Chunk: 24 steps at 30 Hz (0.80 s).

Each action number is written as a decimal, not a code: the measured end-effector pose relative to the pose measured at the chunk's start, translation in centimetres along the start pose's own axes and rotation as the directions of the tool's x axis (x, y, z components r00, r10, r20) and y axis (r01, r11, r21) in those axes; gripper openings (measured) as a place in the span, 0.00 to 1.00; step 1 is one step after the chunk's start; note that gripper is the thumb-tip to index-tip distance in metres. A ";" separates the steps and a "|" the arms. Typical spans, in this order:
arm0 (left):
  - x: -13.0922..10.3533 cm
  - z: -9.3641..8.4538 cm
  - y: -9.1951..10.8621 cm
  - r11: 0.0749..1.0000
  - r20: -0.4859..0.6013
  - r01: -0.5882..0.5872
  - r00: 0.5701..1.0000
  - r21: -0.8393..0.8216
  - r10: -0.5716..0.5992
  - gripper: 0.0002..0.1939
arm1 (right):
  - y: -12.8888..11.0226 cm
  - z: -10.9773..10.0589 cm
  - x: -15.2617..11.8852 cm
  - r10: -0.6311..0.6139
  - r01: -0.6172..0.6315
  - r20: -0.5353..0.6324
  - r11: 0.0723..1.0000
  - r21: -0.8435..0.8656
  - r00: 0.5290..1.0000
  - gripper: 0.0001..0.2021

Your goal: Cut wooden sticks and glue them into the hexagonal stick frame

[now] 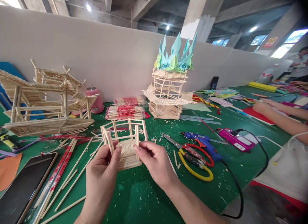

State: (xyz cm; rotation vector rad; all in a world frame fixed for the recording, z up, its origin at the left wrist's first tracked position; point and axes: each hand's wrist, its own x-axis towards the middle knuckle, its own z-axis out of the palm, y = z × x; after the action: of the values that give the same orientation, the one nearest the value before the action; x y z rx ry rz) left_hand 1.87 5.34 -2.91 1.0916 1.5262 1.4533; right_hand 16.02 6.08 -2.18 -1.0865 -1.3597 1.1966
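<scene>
Two hands hold a small frame of pale wooden sticks [127, 150] just above the green tabletop [139, 195], near its front edge. The left hand [103, 172] pinches the frame's near left side between thumb and fingers; the right hand [156, 163] pinches its near right side at the foot of a post. The frame stands open at the top, with short posts around a floor of sticks laid in a radiating pattern.

Left of the hands, loose sticks [79, 176] lie beside a long clear wrapper [55, 176] printed in red, with sticks inside it. A dark-screened phone [29, 185] lies further left. To the right are scissors [183, 149] with red and yellow handles, touching or very near a blue glue gun [204, 143], and beyond them a magenta power strip [237, 140].

Behind the frame, red-printed clear packets [125, 112] full of sticks lie stacked. Just beside them stands a pink bottle [96, 103]; its contents cannot be seen. A larger stick model [48, 124] stands at the left, and a tiered stick tower [167, 102] topped with teal folded paper [175, 57] behind the packets' right end. At far right rest another person's forearms [281, 115].
</scene>
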 end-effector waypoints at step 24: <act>-0.2 -0.4 -0.1 0.996 -0.076 0.082 0.994 0.030 -0.080 0.21 | -2.8 -0.9 -2.3 -0.014 0.045 -0.050 0.720 0.693 0.999 0.07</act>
State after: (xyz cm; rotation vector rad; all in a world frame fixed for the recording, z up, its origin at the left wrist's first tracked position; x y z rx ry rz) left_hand 1.58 4.98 -2.96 0.9928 1.6335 1.4326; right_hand 17.11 3.56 0.38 -0.5291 -0.7566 1.4794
